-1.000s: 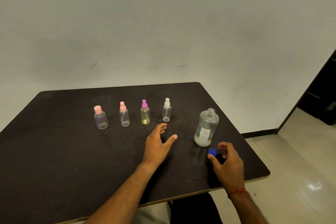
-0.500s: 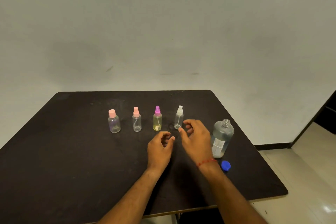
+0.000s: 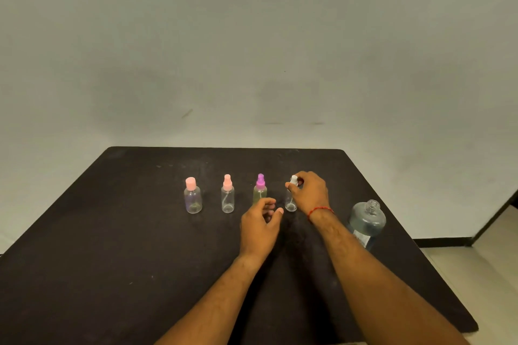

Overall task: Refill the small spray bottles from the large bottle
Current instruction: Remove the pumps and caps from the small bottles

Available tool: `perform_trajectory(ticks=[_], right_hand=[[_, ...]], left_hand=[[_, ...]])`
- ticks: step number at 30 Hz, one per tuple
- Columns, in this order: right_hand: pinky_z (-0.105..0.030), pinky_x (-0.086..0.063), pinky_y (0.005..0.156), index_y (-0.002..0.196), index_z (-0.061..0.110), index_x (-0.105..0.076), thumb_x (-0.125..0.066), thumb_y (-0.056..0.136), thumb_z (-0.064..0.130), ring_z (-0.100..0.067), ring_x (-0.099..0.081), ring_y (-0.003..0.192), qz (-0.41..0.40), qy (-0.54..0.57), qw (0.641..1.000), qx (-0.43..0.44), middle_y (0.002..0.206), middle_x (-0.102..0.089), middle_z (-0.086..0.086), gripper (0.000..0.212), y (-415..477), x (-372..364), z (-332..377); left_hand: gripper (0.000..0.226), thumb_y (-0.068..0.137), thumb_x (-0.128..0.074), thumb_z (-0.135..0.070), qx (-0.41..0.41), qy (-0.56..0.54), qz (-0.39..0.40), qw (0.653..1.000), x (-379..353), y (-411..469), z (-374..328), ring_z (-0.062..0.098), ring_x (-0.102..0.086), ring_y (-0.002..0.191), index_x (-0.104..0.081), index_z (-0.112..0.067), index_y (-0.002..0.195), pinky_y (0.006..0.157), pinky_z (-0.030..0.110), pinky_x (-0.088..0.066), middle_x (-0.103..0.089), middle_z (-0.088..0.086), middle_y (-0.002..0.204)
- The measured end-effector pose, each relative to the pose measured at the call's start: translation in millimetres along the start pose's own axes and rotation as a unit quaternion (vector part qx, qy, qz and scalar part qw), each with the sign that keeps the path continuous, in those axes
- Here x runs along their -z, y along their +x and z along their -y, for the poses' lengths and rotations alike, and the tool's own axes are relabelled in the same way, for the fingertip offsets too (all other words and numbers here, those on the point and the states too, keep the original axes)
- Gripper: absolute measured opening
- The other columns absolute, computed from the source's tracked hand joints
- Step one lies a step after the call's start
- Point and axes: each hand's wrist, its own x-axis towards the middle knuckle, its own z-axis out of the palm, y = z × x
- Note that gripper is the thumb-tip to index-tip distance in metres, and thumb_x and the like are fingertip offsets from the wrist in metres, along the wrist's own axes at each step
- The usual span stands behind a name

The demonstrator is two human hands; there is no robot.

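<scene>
Right hand (image 3: pixel 308 193) pinched the white spray head (image 3: pixel 293 180) of the white-topped spray bottle (image 3: pixel 291 204), thumb and fingertips curled round it. Left hand (image 3: pixel 259 228) was loosely curled and held nothing; I couldn't tell if it touched any bottle.

Black table (image 3: pixel 112 232) carried everything. Large bottle (image 3: pixel 367 221) stood upright with its cap off and threaded neck bare. It was partly filled with clear liquid, its lower side hidden behind the right forearm.

A row of four small bottles ran left of the large bottle:
- the white-topped one, nearest it, looking almost empty
- the purple-topped spray bottle (image 3: pixel 260 190), with yellowish liquid
- the pink-topped spray bottle (image 3: pixel 227 197)
- the squat pink-capped bottle (image 3: pixel 192 199), farthest from it

Step judged: unscrewing the white head; no refilling done yet.

To do it well:
- Clamp the bottle's body with the left hand first. It looked light and narrow, so twisting the top alone would likely spin or tip it.
- Lift the head straight up so the dip tube clears the neck.
- Lay the head down left of the large bottle, away from the pouring path.
- Keep the right forearm off the open large bottle, which could spill if knocked.
</scene>
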Motion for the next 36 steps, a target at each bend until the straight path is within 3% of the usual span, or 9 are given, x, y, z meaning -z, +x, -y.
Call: perform_trajectory(ticks=[4, 6, 9, 13, 18, 24, 36], right_hand=[[-0.023, -0.042, 0.073, 0.098, 0.013, -0.071, -0.075, 0.083, 0.029, -0.015, -0.058, 0.082, 0.004, 0.009, 1.000, 0.010, 0.089, -0.062, 0.000, 0.022, -5, 4, 4], [-0.021, -0.046, 0.071, 0.095, 0.015, -0.072, -0.076, 0.082, 0.032, -0.012, -0.057, 0.077, 0.003, 0.018, 1.000, 0.021, 0.087, -0.064, 0.001, 0.022, -9, 8, 10], [-0.014, -0.039, 0.059, 0.083, 0.018, -0.071, -0.077, 0.080, 0.038, -0.008, -0.055, 0.067, 0.004, 0.040, 0.999, 0.037, 0.076, -0.063, 0.003, 0.021, -19, 16, 19], [-0.024, -0.046, 0.056, 0.074, 0.019, -0.068, -0.077, 0.079, 0.042, -0.008, -0.051, 0.058, 0.024, 0.082, 0.995, 0.059, 0.064, -0.061, 0.003, 0.025, -31, 28, 30], [-0.027, -0.052, 0.064, 0.084, 0.017, -0.066, -0.073, 0.084, 0.037, -0.013, -0.059, 0.068, 0.062, 0.054, 0.993, 0.079, 0.073, -0.063, 0.001, 0.022, -37, 43, 40], [-0.017, -0.039, 0.060, 0.081, 0.018, -0.061, -0.070, 0.088, 0.031, -0.007, -0.054, 0.066, 0.098, 0.037, 0.988, 0.112, 0.073, -0.061, 0.004, 0.017, -41, 58, 44], [-0.026, -0.049, 0.068, 0.084, 0.022, -0.059, -0.065, 0.089, 0.017, -0.012, -0.058, 0.076, 0.166, -0.005, 0.968, 0.190, 0.083, -0.062, 0.004, 0.009, -42, 72, 38]], left_hand=[[0.033, 0.086, -0.077, -0.026, -0.001, 0.010, 0.001, 1.000, 0, 5, 2, -0.004, -0.066, 0.096, -0.068, -0.020, 0.117, 0.089, 0.019, -0.055, -0.069, -0.015, 0.106], [0.043, 0.084, -0.078, -0.029, -0.002, 0.017, 0.018, 1.000, 1, 7, 2, -0.002, -0.062, 0.104, -0.064, -0.021, 0.124, 0.092, 0.018, -0.052, -0.065, -0.016, 0.113], [0.053, 0.083, -0.079, -0.033, -0.009, 0.034, 0.051, 0.998, 2, 8, -2, 0.000, -0.058, 0.112, -0.059, -0.022, 0.131, 0.095, 0.016, -0.047, -0.063, -0.014, 0.121], [0.041, 0.080, -0.082, -0.037, -0.027, 0.034, 0.045, 0.998, 4, 4, -11, -0.006, -0.061, 0.100, -0.066, -0.027, 0.116, 0.088, 0.018, -0.052, -0.067, -0.017, 0.109], [0.037, 0.082, -0.080, -0.039, -0.044, 0.062, 0.041, 0.996, 9, 0, -19, -0.002, -0.066, 0.093, -0.069, -0.024, 0.114, 0.082, 0.015, -0.053, -0.072, -0.012, 0.103], [0.026, 0.083, -0.079, -0.038, -0.045, 0.076, 0.067, 0.994, 10, -4, -28, 0.001, -0.065, 0.089, -0.067, -0.030, 0.105, 0.079, 0.020, -0.053, -0.069, -0.014, 0.095], [0.021, 0.086, -0.076, -0.030, -0.019, 0.048, 0.126, 0.991, 10, -5, -32, 0.006, -0.066, 0.094, -0.067, -0.028, 0.105, 0.085, 0.027, -0.054, -0.071, -0.011, 0.099]])
